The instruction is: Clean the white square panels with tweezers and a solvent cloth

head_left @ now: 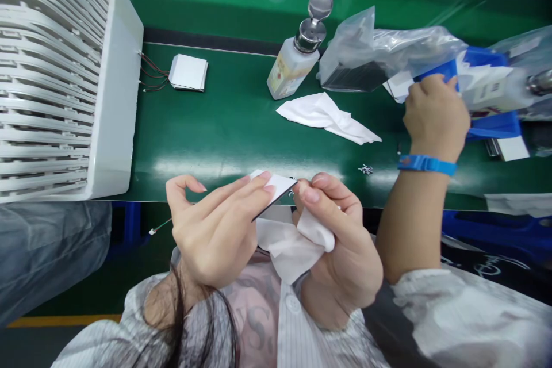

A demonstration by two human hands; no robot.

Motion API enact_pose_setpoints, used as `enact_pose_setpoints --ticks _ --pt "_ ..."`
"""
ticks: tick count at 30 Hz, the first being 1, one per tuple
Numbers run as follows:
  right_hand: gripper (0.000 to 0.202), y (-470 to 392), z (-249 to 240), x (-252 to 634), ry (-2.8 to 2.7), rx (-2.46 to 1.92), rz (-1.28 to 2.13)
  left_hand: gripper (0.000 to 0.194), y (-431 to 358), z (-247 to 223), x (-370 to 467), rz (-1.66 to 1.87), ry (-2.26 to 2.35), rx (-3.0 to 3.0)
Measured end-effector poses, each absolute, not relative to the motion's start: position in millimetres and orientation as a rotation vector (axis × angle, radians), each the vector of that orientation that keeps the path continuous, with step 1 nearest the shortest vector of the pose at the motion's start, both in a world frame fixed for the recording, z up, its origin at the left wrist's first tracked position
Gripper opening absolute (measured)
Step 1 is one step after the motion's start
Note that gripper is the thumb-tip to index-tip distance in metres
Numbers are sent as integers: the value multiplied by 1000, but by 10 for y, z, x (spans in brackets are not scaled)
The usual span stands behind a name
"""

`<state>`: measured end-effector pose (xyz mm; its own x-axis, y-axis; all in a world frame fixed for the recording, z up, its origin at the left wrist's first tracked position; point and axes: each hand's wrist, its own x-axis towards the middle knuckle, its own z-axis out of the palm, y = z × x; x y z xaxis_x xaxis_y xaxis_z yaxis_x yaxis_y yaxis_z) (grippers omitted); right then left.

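In our left hand (218,230) we have a thin white panel (282,185) with a dark edge, the long fingers laid closely over its face and the thumb lifted apart; the panel is tilted between our two hands, at the near edge of the green table (207,126). Our right hand (347,241) has its thumb and fingers pinched together around a crumpled white cloth (287,247), which hangs down below them, and those fingertips meet at the panel's pointed corner. Beyond our hands we see a loose wipe (325,115) lying in front of a pump-top bottle (295,60), with a little pile of screws (365,169) nearer to us. To the left, a small stack of white pieces (188,72) lies beside a slotted white rack (118,86). At our right, a co-worker's hand (437,115), with a blue wristband (426,164), reaches to a blue bin (495,126) next to a clear plastic bag (383,54).
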<state>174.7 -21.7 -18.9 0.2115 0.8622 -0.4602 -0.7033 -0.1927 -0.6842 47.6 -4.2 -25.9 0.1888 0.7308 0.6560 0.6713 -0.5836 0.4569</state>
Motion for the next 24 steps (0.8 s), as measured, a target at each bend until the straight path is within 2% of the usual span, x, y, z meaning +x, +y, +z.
enact_pose_setpoints --ticks 5,24 --pt "17 -188 -193 1739 -203 -1056 1399 27 -30 -271 486 1335 1440 2358" --pt "29 -144 -179 1754 -176 -1087 1410 14 -7 -351 388 1346 1284 2557"
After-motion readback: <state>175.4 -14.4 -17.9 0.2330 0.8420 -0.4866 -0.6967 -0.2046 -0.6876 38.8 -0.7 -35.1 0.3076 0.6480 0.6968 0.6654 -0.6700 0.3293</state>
